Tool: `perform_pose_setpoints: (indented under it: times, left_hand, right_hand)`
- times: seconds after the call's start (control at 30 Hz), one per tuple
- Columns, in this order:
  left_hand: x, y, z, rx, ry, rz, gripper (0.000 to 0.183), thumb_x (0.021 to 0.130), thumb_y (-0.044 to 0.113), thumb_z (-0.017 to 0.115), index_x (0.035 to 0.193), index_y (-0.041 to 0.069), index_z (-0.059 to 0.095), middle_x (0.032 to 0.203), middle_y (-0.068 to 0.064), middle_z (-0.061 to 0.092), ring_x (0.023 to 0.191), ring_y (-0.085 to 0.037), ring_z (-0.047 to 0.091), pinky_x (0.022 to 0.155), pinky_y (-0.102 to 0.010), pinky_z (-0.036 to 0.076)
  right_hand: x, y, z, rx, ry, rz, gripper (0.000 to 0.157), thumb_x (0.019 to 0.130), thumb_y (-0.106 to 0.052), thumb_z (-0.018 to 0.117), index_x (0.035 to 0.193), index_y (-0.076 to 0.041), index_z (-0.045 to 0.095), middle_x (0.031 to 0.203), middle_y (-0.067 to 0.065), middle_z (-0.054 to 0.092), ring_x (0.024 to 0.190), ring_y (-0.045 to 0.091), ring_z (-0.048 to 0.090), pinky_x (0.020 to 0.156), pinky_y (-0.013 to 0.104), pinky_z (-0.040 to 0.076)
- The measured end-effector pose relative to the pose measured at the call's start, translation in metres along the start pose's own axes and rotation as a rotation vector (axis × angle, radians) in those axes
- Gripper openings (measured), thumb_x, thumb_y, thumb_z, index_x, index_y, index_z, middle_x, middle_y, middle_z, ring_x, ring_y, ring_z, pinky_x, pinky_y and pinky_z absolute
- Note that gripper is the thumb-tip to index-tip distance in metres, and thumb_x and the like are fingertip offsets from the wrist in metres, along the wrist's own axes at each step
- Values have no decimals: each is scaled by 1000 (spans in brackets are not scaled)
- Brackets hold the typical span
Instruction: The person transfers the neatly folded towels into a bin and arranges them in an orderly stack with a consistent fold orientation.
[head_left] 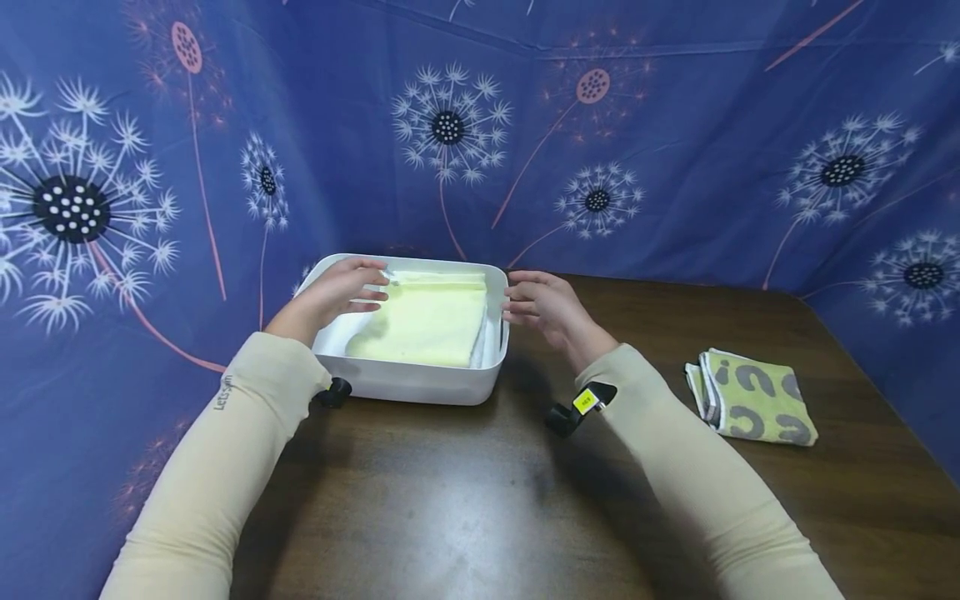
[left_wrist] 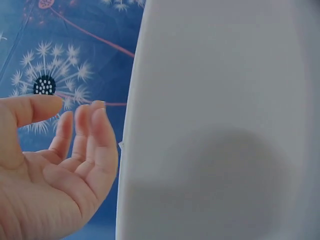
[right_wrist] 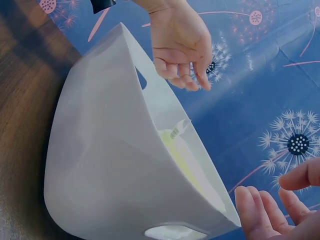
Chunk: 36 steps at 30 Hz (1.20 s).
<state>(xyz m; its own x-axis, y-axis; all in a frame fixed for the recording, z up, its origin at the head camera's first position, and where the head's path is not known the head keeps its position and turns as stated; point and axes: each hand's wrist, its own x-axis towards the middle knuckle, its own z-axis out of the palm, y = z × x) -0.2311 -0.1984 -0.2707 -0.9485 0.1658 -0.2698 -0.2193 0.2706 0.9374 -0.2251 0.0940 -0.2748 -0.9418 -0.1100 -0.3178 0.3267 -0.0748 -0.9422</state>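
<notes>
A white plastic bin (head_left: 420, 385) with rounded corners stands on the table, and a pale yellow folded cloth (head_left: 423, 321) lies inside it. My left hand (head_left: 337, 293) hovers over the bin's left side, fingers loosely bent with nothing between them; the left wrist view shows thumb and fingertips apart. Just beyond the right rim is my right hand (head_left: 551, 310), its fingers relaxed and pointing toward the bin. In the right wrist view, the bin's end wall has an oval handle hole (right_wrist: 175, 232), and a small white tag (right_wrist: 179, 129) sticks up by the cloth.
A folded yellow-green towel (head_left: 757, 400) with grey lettering lies on the right of the dark wooden table (head_left: 450, 500). Blue fabric (head_left: 345, 125) with dandelion prints hangs behind and on both sides, close to the bin's back and left.
</notes>
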Motion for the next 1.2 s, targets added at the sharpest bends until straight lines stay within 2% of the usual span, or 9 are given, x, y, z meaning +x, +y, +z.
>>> perform_pose_setpoints:
  times: [0.23, 0.4, 0.53, 0.73, 0.9, 1.2]
  left_hand:
    - [4, 6, 14, -85, 39, 22, 48, 96, 15, 47, 139, 1, 33, 136, -20, 38, 104, -25, 55, 85, -30, 48]
    - [6, 11, 24, -110, 55, 38, 45, 97, 15, 46, 137, 1, 35, 134, -19, 39, 99, -23, 55, 88, -35, 46]
    - [7, 14, 29, -132, 67, 49, 43, 96, 14, 48, 135, 2, 38, 132, -15, 39, 104, -27, 53, 94, -41, 42]
    - [10, 19, 37, -150, 70, 42, 38, 95, 14, 49, 132, 5, 42, 129, -13, 41, 115, -34, 48, 92, -39, 43]
    - [11, 23, 45, -159, 63, 49, 36, 96, 15, 48, 130, 5, 44, 126, -11, 43, 111, -32, 50, 90, -38, 45]
    - [13, 28, 58, -177, 40, 64, 36, 94, 13, 50, 129, 6, 46, 126, -10, 44, 109, -31, 52, 89, -38, 46]
  right_hand:
    - [-1, -1, -11, 6, -1, -18, 40, 94, -5, 48, 133, -4, 45, 129, 22, 49, 89, 24, 61, 90, 40, 47]
    - [-3, -2, -16, 4, 12, -25, 41, 93, -5, 49, 134, -4, 45, 127, 21, 49, 84, 21, 60, 86, 37, 49]
    - [-5, -3, -19, 16, 7, -33, 40, 93, -4, 49, 133, -3, 45, 125, 20, 49, 81, 19, 60, 81, 34, 51]
    - [-7, -4, -24, 14, 17, -37, 40, 93, -3, 48, 133, -4, 46, 115, 16, 53, 77, 18, 60, 79, 33, 53]
    - [-9, -6, -27, 33, 26, -35, 40, 92, -3, 49, 132, -4, 46, 105, 11, 56, 75, 18, 61, 77, 32, 53]
    - [-14, -10, -35, 43, 32, -37, 39, 92, -3, 50, 131, -5, 46, 107, 11, 55, 75, 18, 60, 76, 32, 53]
